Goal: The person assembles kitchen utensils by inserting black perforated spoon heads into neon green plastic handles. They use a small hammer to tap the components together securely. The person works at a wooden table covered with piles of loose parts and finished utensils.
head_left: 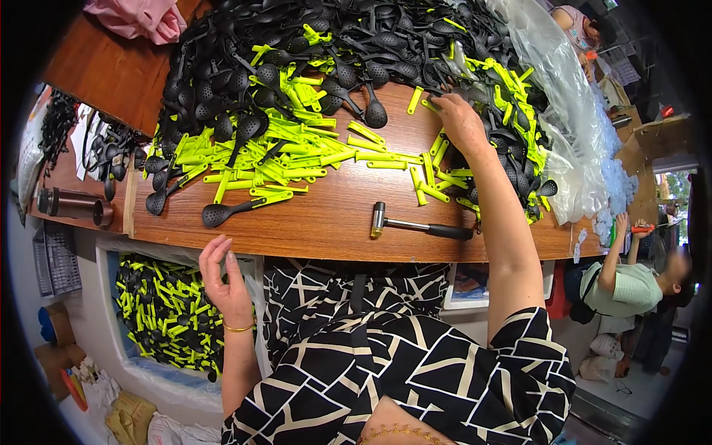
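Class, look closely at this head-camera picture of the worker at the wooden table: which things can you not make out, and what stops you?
- Right hand, head view: its fingertips sink into the pile of black slotted spoons, so any grip is hidden.
- Bin of finished pieces: partly covered by the left hand and the wooden table edge.
- Clear plastic bag: contents blurred by glare.
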A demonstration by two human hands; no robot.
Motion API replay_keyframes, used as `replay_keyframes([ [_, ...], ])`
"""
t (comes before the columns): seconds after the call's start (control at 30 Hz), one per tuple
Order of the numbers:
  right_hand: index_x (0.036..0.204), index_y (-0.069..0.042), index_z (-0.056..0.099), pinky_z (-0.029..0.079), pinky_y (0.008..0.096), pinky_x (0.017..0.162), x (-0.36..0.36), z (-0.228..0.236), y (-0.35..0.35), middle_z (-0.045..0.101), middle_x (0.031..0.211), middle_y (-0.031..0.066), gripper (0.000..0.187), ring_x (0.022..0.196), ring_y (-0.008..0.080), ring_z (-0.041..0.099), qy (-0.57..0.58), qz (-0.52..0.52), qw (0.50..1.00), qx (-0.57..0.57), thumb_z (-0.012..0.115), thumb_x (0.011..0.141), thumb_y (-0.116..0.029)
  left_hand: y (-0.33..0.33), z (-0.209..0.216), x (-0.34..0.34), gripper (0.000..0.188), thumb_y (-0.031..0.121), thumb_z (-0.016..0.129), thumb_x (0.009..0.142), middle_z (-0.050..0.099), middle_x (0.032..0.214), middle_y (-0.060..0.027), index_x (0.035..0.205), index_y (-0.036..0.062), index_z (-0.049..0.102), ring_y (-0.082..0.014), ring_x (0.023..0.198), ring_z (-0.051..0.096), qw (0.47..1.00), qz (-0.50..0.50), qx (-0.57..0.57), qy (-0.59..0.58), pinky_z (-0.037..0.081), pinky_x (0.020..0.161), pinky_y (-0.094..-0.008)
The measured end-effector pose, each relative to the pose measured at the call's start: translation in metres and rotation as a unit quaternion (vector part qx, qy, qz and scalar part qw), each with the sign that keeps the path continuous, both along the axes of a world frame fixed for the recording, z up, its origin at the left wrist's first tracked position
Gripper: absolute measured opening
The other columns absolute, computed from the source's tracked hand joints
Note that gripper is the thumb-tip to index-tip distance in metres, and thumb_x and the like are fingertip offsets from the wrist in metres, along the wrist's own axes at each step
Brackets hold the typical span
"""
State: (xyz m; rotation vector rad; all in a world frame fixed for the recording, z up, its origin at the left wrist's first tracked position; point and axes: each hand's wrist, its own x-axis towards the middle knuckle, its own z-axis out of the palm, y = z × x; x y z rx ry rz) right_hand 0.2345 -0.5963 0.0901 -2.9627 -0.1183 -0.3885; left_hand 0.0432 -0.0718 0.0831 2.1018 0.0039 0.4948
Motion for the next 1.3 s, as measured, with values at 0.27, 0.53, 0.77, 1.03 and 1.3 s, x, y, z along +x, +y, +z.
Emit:
replay_keyframes([
  [0.27, 0.111, -0.010, 0.078, 0.056, 0.0473, 0.095, 0.023, 0.032, 0.048, 0.075, 0.111, 0.0106, 0.034, 0.114, 0.0347, 0.069, 0.068, -0.097, 0.991, 0.060, 0.076, 0.096, -0.041, -0.061, 0.054, 0.063, 0.019, 0.001, 0.069, 0.098, 0.072, 0.125, -0.0102, 0.115, 0.0063, 0.076, -0.0290, 0.118, 0.065, 0.986, -0.111, 0.101, -0.075, 0.045, 0.106, -0.0410],
  [0.53, 0.112, -0.017, 0.080, 0.045, 0.0544, 0.103, 0.050, 0.001, 0.061, 0.075, 0.121, 0.0082, 0.029, 0.124, 0.0333, 0.063, 0.075, -0.116, 0.987, 0.080, 0.080, 0.093, -0.040, -0.135, 0.072, 0.210, 0.022, 0.009, 0.071, 0.095, 0.072, 0.126, -0.0055, 0.116, 0.0114, 0.075, -0.0287, 0.132, 0.060, 0.916, -0.242, 0.253, -0.197, 0.038, 0.114, -0.0466],
  [0.77, 0.111, -0.015, 0.078, 0.041, 0.0487, 0.103, 0.029, 0.000, 0.060, 0.079, 0.106, 0.0060, 0.023, 0.111, 0.0288, 0.069, 0.016, -0.007, 0.989, 0.147, 0.083, 0.090, -0.025, -0.225, 0.047, 0.276, 0.012, 0.023, 0.072, 0.095, 0.077, 0.113, -0.0084, 0.099, 0.0118, 0.074, -0.0293, 0.110, 0.069, 0.877, -0.252, 0.398, -0.092, 0.046, 0.097, -0.0465],
  [1.03, 0.108, -0.010, 0.083, 0.056, 0.0343, 0.092, 0.014, 0.014, 0.047, 0.078, 0.107, 0.0057, 0.016, 0.104, 0.0227, 0.074, -0.062, 0.028, 0.921, 0.384, 0.081, 0.093, -0.017, -0.281, 0.017, 0.300, 0.043, 0.028, 0.078, 0.092, 0.078, 0.097, -0.0148, 0.125, 0.0089, 0.060, -0.0361, 0.099, 0.075, 0.928, -0.171, 0.328, 0.049, 0.052, 0.090, -0.0502],
  [1.3, 0.111, -0.009, 0.082, 0.060, 0.0324, 0.087, -0.018, 0.059, 0.038, 0.077, 0.105, 0.0069, 0.017, 0.096, 0.0215, 0.075, -0.059, 0.128, 0.930, 0.340, 0.079, 0.094, -0.009, -0.247, 0.031, 0.247, 0.035, 0.013, 0.066, 0.099, 0.073, 0.101, -0.0155, 0.131, -0.0001, 0.067, -0.0252, 0.083, 0.078, 0.924, -0.355, -0.045, 0.134, 0.060, 0.078, -0.0374],
])
